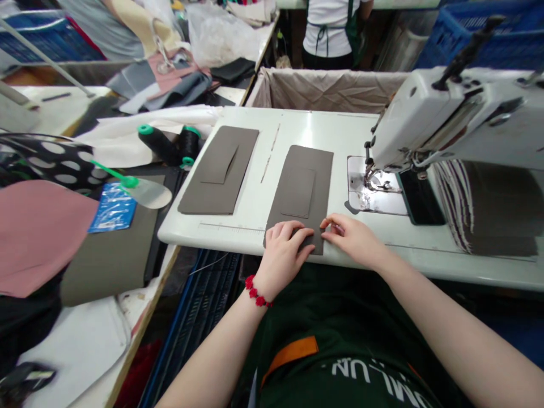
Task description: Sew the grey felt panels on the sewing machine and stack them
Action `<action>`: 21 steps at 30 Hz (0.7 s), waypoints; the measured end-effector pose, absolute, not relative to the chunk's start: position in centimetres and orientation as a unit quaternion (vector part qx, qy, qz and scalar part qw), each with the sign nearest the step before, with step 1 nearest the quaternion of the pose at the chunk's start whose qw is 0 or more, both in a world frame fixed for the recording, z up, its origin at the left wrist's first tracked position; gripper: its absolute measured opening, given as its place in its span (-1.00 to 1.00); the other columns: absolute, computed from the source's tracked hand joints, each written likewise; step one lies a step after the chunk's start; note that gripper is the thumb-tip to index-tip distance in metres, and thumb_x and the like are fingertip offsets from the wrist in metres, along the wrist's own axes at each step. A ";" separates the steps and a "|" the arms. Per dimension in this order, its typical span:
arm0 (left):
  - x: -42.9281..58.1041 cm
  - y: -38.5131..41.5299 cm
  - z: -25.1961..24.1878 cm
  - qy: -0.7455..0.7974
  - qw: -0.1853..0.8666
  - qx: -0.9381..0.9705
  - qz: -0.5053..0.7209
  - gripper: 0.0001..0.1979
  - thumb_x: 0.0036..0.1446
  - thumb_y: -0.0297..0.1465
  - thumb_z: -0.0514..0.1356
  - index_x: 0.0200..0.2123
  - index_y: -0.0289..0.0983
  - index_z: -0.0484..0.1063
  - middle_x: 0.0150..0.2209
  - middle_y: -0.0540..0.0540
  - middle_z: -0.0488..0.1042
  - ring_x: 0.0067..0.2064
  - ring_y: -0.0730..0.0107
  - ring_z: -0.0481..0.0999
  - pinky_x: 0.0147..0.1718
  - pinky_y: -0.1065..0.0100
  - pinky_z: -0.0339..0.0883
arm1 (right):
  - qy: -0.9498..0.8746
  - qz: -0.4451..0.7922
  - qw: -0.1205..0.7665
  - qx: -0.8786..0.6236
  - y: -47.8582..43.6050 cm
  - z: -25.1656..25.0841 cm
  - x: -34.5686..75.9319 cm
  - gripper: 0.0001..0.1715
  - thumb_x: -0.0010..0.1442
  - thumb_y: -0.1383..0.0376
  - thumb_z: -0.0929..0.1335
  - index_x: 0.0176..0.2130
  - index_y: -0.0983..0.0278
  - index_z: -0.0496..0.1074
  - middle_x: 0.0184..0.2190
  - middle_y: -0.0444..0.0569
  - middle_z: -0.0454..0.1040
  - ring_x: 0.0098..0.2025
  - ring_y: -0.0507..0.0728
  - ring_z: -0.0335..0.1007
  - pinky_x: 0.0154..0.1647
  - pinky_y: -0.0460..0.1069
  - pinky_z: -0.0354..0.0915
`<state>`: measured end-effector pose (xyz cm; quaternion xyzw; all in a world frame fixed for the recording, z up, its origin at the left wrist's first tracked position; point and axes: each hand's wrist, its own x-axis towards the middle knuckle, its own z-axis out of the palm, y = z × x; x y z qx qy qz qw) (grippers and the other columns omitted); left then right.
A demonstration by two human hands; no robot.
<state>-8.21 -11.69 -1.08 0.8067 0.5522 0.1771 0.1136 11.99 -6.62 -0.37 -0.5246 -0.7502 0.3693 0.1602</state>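
Observation:
A grey-brown rectangular panel point(322, 181) with a smaller patch point(298, 192) of the same colour on it lies on the white sewing table point(238, 233). My left hand point(285, 249), a red bracelet at its wrist, rests over the panel's near end with fingers apart. At the panel's right edge, my right hand point(351, 239) has its thumb and fingertips pinched together on the border. Further left lies a second such panel point(191, 195), whose patch point(219, 164) gapes along its right side. The sewing machine point(419, 122) stands to the right, its needle area beyond my right hand.
A dark phone point(420, 198) and a stack of grey-brown pieces point(501, 209) lie under the machine arm. Black thread spools point(159, 144), a green-tipped applicator bottle point(147, 191) and a pink sheet point(40, 232) occupy the left side table. Behind stands a fabric-lined bin point(331, 90); a person point(329, 34) is beyond.

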 end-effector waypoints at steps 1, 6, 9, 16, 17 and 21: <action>-7.9 -11.6 -0.9 0.551 0.133 0.805 0.177 -0.79 0.24 -0.32 0.16 -0.06 -0.14 0.43 -0.03 -0.10 0.42 0.02 0.19 0.36 0.02 0.15 0.24 | -0.746 0.372 0.156 -0.531 -6.5 -0.5 11.8 -0.83 0.14 0.20 0.33 -0.22 0.16 0.41 -0.50 -0.21 0.35 -0.44 0.05 0.26 -0.42 -0.06 0.11; -6.7 -10.7 -0.3 0.519 0.184 0.818 0.165 -0.96 0.23 -0.41 0.16 -0.29 -0.20 0.41 -0.24 -0.07 0.38 -0.14 0.24 0.38 -0.11 0.21 0.30 | -0.726 0.386 0.154 -0.548 -6.1 -0.9 11.6 -0.85 0.10 0.23 0.36 -0.25 0.14 0.41 -0.54 -0.24 0.33 -0.47 0.04 0.25 -0.44 -0.07 0.07; -6.5 -9.8 0.0 0.502 0.178 0.835 0.136 -0.97 0.21 -0.43 0.16 -0.31 -0.22 0.40 -0.25 -0.07 0.36 -0.16 0.25 0.39 -0.12 0.22 0.32 | -0.724 0.386 0.159 -0.549 -6.2 -1.0 11.7 -0.86 0.10 0.24 0.36 -0.24 0.14 0.41 -0.53 -0.24 0.33 -0.47 0.04 0.24 -0.45 -0.07 0.05; -5.6 -8.7 0.7 0.478 0.098 0.872 0.043 -0.92 0.20 -0.42 0.13 -0.34 -0.26 0.38 -0.31 -0.12 0.36 -0.22 0.23 0.40 -0.16 0.23 0.34 | -0.723 0.388 0.170 -0.546 -5.9 -1.2 11.8 -0.87 0.09 0.27 0.36 -0.27 0.14 0.43 -0.52 -0.22 0.33 -0.45 0.04 0.24 -0.47 -0.07 0.01; -5.4 -8.7 0.7 0.478 0.083 0.874 0.035 -0.92 0.19 -0.42 0.12 -0.35 -0.27 0.38 -0.31 -0.13 0.36 -0.22 0.22 0.40 -0.16 0.22 0.34 | -0.722 0.389 0.171 -0.547 -5.9 -1.2 11.8 -0.87 0.08 0.28 0.36 -0.27 0.15 0.43 -0.51 -0.21 0.34 -0.45 0.04 0.24 -0.47 -0.07 0.01; -4.7 -8.7 0.7 0.470 0.039 0.882 0.004 -0.93 0.18 -0.44 0.12 -0.36 -0.28 0.36 -0.33 -0.14 0.35 -0.24 0.20 0.40 -0.18 0.20 0.33 | -0.720 0.390 0.170 -0.548 -5.8 -1.2 11.8 -0.86 0.08 0.30 0.36 -0.27 0.16 0.44 -0.47 -0.19 0.39 -0.42 0.04 0.26 -0.46 -0.07 0.02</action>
